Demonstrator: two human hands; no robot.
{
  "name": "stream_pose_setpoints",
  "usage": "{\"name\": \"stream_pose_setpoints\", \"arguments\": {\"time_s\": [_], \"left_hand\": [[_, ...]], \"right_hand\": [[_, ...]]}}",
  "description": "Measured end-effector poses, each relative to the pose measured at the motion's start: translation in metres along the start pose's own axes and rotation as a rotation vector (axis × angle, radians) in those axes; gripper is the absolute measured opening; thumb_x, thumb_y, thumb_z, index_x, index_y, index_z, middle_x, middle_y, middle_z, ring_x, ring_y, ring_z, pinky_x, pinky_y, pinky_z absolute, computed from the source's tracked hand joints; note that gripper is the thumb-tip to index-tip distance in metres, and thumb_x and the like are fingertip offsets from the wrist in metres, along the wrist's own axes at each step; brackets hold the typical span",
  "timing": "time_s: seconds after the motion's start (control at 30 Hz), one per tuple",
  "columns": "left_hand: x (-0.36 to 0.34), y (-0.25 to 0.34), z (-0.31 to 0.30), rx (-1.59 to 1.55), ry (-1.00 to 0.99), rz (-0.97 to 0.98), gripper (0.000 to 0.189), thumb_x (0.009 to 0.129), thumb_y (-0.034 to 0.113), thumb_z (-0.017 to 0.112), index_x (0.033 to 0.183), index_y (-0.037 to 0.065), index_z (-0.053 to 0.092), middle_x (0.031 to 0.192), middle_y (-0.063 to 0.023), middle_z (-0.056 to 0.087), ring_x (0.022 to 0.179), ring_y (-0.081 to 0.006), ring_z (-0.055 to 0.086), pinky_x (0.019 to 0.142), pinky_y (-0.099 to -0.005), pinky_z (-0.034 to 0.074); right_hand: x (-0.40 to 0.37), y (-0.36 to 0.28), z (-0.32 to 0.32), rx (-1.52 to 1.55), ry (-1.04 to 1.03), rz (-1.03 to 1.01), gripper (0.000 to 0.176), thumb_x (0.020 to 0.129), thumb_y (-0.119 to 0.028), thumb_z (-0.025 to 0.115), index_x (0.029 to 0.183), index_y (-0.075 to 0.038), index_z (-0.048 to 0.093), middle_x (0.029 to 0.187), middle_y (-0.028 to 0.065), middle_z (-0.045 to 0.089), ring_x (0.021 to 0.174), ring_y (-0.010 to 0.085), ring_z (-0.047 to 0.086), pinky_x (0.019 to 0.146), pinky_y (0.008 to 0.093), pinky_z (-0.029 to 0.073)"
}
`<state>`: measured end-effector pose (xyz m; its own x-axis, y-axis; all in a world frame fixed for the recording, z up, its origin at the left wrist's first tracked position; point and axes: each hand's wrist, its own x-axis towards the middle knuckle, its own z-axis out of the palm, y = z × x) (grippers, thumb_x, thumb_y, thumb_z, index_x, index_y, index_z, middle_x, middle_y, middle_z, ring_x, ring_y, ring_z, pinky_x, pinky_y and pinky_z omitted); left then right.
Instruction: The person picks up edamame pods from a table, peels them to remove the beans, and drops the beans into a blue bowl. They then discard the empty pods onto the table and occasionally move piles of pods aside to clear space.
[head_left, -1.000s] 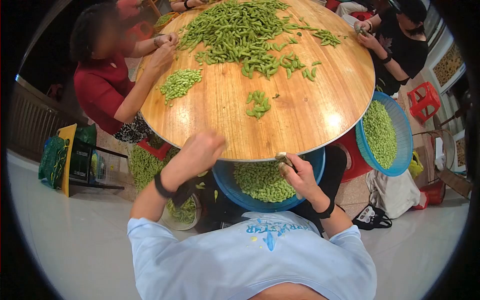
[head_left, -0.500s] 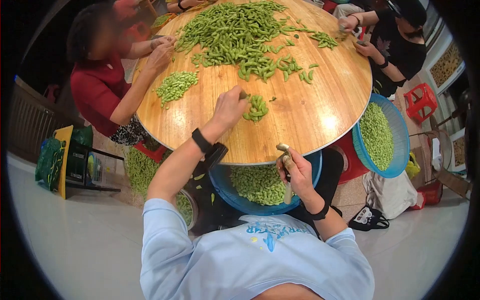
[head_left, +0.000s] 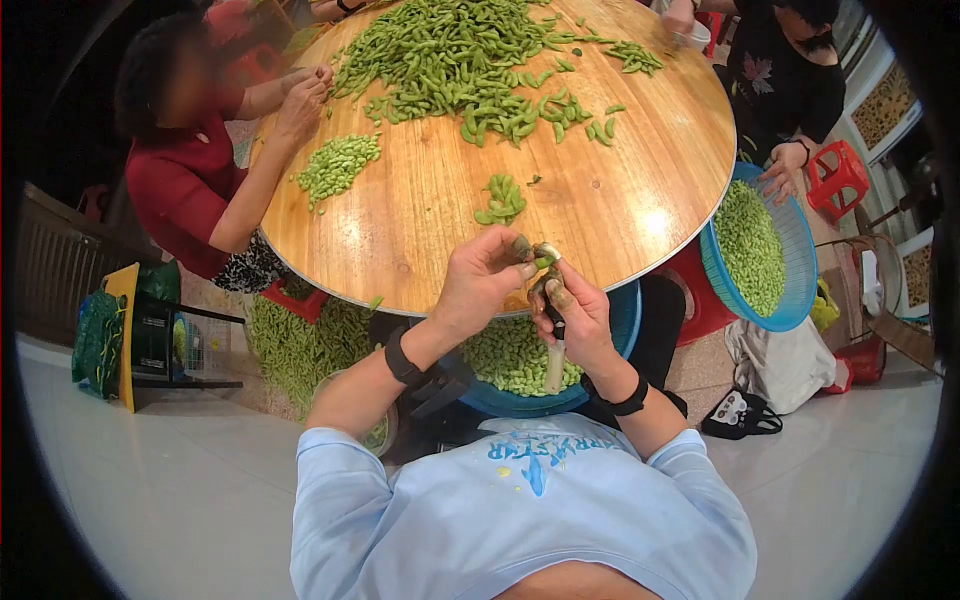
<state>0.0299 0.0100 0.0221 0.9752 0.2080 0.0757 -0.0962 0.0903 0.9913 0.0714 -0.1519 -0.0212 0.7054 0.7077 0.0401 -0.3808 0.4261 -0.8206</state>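
Head view: pinching pod [head_left: 543, 262] in left hand [head_left: 475, 285], against right hand [head_left: 580, 315] curled round tool [head_left: 554, 366], above beans [head_left: 510, 358]; apparently shelling, next calling for steady thumb pressure.

The single head view faced forward and down. The shirt [head_left: 530, 500] lay nearest, lower middle; the table [head_left: 620, 190] beyond.
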Motion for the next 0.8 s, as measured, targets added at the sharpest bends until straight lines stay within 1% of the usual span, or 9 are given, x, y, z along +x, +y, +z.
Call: {"name": "stream_pose_setpoints", "arguments": {"time_s": [0.33,0.43,0.47,0.53,0.57,0.63,0.73,0.77,0.8], "left_hand": [[-0.005,-0.012,0.004,-0.098,0.075,0.050,0.016,0.082,-0.006,0.061,0.095,0.001,0.056,0.090,-0.0013,0.060,0.085,-0.0083,0.056,0.075,-0.0235,0.047],[0.001,-0.012,-0.001,-0.338,0.057,-0.071,0.021,0.080,-0.005,0.061,0.098,0.003,0.054,0.091,-0.0039,0.061,0.080,-0.0114,0.058,0.070,-0.0241,0.047],[0.002,-0.010,-0.004,-0.475,-0.009,-0.197,0.023,0.080,-0.005,0.061,0.100,0.003,0.053,0.091,-0.0052,0.062,0.077,-0.0132,0.059,0.067,-0.0246,0.046],[0.003,-0.008,-0.008,-0.614,-0.071,-0.326,0.026,0.079,-0.005,0.060,0.103,0.004,0.052,0.090,-0.0066,0.062,0.073,-0.0149,0.059,0.064,-0.0252,0.046],[0.003,-0.006,-0.009,-0.650,-0.098,-0.395,0.028,0.079,-0.003,0.061,0.104,0.005,0.052,0.089,-0.0055,0.062,0.071,-0.0152,0.058,0.063,-0.0255,0.046],[0.002,-0.008,-0.010,-0.688,-0.126,-0.457,0.029,0.078,-0.002,0.062,0.105,0.005,0.052,0.087,-0.0044,0.062,0.069,-0.0156,0.058,0.062,-0.0259,0.046],[0.000,-0.009,-0.005,-0.644,-0.076,-0.513,0.032,0.078,-0.004,0.060,0.107,0.005,0.050,0.084,-0.0037,0.061,0.067,-0.0139,0.057,0.057,-0.0245,0.044],[-0.002,-0.006,0.002,-0.549,-0.036,-0.415,0.031,0.078,-0.005,0.059,0.106,0.004,0.049,0.083,-0.0048,0.061,0.067,-0.0126,0.057,0.056,-0.0232,0.044],[-0.003,-0.002,0.007,-0.454,0.005,-0.314,0.031,0.078,-0.006,0.057,0.105,0.004,0.048,0.082,-0.0059,0.061,0.067,-0.0114,0.057,0.054,-0.0220,0.045]], "right_hand": [[0.002,0.006,0.005,-0.172,0.069,-0.113,0.038,0.098,-0.008,0.044,0.136,-0.002,0.044,0.077,0.0009,0.054,0.052,0.0045,0.044,0.043,0.0166,0.036],[0.002,0.004,0.001,-0.223,0.080,-0.098,0.039,0.094,-0.003,0.048,0.133,0.000,0.047,0.076,0.0031,0.055,0.053,0.0084,0.047,0.045,0.0218,0.040],[0.004,0.005,-0.004,-0.224,0.078,-0.098,0.039,0.094,-0.003,0.048,0.133,0.000,0.047,0.076,0.0031,0.055,0.053,0.0084,0.047,0.045,0.0218,0.040],[0.008,0.008,-0.014,-0.754,-0.062,-0.516,0.043,0.089,0.003,0.053,0.131,0.002,0.048,0.075,0.0074,0.056,0.055,0.0145,0.051,0.050,0.0292,0.045],[0.009,0.006,-0.020,-0.753,-0.064,-0.512,0.043,0.089,0.003,0.053,0.131,0.002,0.048,0.075,0.0074,0.056,0.055,0.0145,0.051,0.050,0.0292,0.045],[0.014,-0.001,-0.025,-1.103,-0.177,-0.756,0.044,0.083,0.008,0.055,0.127,0.004,0.051,0.080,0.0125,0.060,0.060,0.0193,0.056,0.057,0.0326,0.049],[0.010,-0.001,-0.026,-1.094,-0.152,-0.682,0.042,0.082,0.008,0.057,0.124,0.004,0.053,0.086,0.0125,0.064,0.065,0.0163,0.060,0.059,0.0296,0.049],[0.004,0.001,-0.024,-1.093,-0.152,-0.679,0.042,0.082,0.008,0.057,0.124,0.004,0.053,0.086,0.0125,0.064,0.065,0.0163,0.060,0.059,0.0296,0.049],[-0.002,0.003,-0.019,-0.885,-0.063,-0.506,0.040,0.082,0.008,0.058,0.122,0.004,0.054,0.087,0.0119,0.064,0.067,0.0149,0.060,0.059,0.0284,0.049]]}}
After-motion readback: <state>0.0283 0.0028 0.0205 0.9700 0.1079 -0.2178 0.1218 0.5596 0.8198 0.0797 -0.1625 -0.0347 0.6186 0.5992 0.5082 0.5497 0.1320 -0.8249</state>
